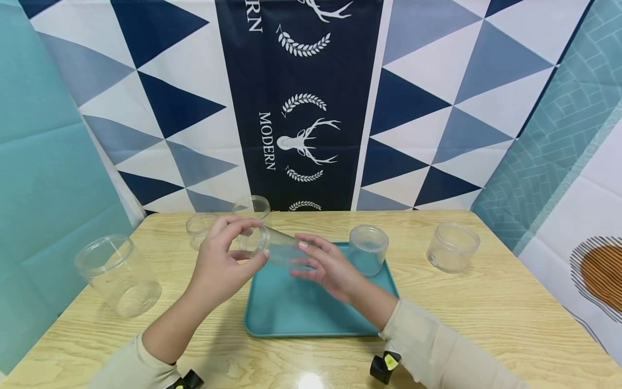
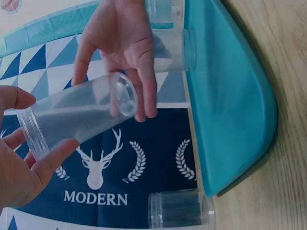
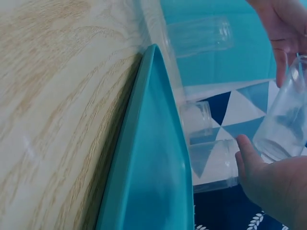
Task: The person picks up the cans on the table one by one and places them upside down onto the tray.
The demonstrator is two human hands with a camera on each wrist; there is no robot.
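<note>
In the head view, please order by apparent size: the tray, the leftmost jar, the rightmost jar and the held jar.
1. Tray
2. Leftmost jar
Unranked: rightmost jar and held jar look close in size; left hand and right hand partly cover the latter.

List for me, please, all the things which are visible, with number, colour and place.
Table: one, light wood, under the tray
Tray: one, teal, on the table
Held jar: one, clear, tilted, raised
Tray jar: one, clear, tray's far right corner
Left jar: one, clear, left of tray
Rear jars: two, clear, table's far left
Right jar: one, clear, right of tray
Backdrop: one, navy, white, grey-blue, behind table
Side cloths: two, teal left, teal-white right
Wrist devices: two, black-yellow, by sleeves
Sleeves: two, cream, forearms
Left hand: one, gripping held jar
Right hand: one, at its other end
</note>
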